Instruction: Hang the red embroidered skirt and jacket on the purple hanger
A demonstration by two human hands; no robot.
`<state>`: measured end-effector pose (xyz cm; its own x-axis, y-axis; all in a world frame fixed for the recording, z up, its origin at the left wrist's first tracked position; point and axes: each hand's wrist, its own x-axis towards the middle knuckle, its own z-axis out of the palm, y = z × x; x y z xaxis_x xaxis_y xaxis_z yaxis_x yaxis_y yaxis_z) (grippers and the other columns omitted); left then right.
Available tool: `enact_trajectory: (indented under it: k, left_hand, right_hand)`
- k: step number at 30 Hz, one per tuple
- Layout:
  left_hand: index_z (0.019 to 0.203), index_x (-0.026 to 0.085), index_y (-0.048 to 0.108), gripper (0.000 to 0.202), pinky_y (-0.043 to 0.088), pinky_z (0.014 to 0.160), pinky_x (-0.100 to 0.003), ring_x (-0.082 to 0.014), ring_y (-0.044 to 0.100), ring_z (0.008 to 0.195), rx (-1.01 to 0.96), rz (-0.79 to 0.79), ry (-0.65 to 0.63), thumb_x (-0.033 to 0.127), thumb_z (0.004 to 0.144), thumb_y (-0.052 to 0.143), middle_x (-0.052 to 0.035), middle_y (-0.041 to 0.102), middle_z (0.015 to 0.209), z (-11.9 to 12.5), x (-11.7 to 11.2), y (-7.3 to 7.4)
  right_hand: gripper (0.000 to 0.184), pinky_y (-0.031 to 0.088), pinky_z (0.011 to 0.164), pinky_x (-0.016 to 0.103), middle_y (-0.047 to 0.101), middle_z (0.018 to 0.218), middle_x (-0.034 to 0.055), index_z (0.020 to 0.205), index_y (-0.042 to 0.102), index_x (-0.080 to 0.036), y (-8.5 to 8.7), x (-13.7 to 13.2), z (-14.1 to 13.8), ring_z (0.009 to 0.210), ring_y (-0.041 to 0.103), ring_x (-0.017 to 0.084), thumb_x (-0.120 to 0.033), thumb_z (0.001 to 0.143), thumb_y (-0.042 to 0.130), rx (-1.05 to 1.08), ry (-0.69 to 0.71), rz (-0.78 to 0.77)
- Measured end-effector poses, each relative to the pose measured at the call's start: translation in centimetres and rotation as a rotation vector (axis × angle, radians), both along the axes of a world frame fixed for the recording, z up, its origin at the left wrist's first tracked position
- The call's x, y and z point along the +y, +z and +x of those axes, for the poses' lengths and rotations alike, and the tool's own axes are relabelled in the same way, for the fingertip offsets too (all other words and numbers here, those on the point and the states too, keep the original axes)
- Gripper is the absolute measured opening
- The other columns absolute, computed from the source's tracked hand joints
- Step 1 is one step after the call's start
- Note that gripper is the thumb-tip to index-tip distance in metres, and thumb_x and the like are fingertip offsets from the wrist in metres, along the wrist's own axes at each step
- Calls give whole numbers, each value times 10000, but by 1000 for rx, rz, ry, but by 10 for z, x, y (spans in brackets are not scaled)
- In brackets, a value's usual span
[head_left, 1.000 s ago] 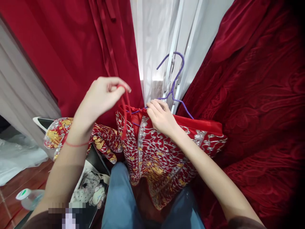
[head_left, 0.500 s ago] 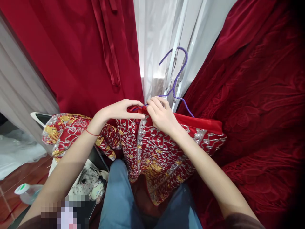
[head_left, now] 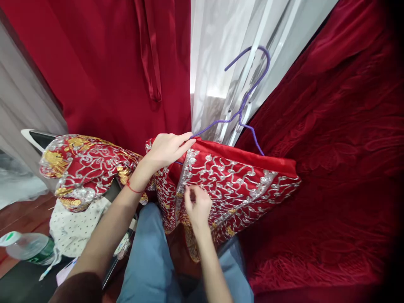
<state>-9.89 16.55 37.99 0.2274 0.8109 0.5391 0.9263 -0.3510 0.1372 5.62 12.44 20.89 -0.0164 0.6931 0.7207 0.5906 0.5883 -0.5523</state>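
A red skirt with silver and gold embroidery and a plain satin waistband hangs over my knees. The purple wire hanger rises out of its top, hook upward. At the waistband's left part, my left hand is closed, thumb and fingers pinching the band beside the hanger's left arm. Lower down, in front of the silver trim, my right hand has curled fingers with the thumb tip close to the forefinger. Whether anything is between those fingertips is hidden.
Another red embroidered piece lies bunched at the left on a dark chair-like support. Below it are a dotted cream cloth bag and a plastic bottle. Red garments hang at the back and along the right; a white curtain hangs between.
My right hand has left the waistband and come down in front of the embroidery. My left hand has closed on the band. The hanger appears higher and further right, its left arm now exposed.
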Motion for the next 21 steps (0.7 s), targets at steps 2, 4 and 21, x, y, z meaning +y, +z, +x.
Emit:
enact_trajectory:
  k: [2,4,21]
  left_hand:
    - [1056,223,701,435,279,566,-268,-164,613,611,-4,4,29,499,1010,367,-14,675,648,4,-6,0]
    - [1064,214,703,432,288,573,-270,-167,621,626,-15,1,52,482,1012,369,-22,677,660,7,-10,-1]
    - [1017,200,693,414,344,620,-269,-163,628,653,-93,46,52,452,1026,365,-10,635,622,17,-11,-13]
  right_hand:
    - [321,437,584,270,701,661,24,757,658,-208,-27,-6,-17,555,626,163,-432,952,539,84,-6,-296]
    - [348,452,608,261,727,691,31,763,673,-207,-38,-7,-32,584,659,172,-518,897,599,172,4,-482]
    - [308,498,515,261,714,724,41,810,588,-158,-17,-21,-54,442,576,115,-446,732,660,955,365,-811]
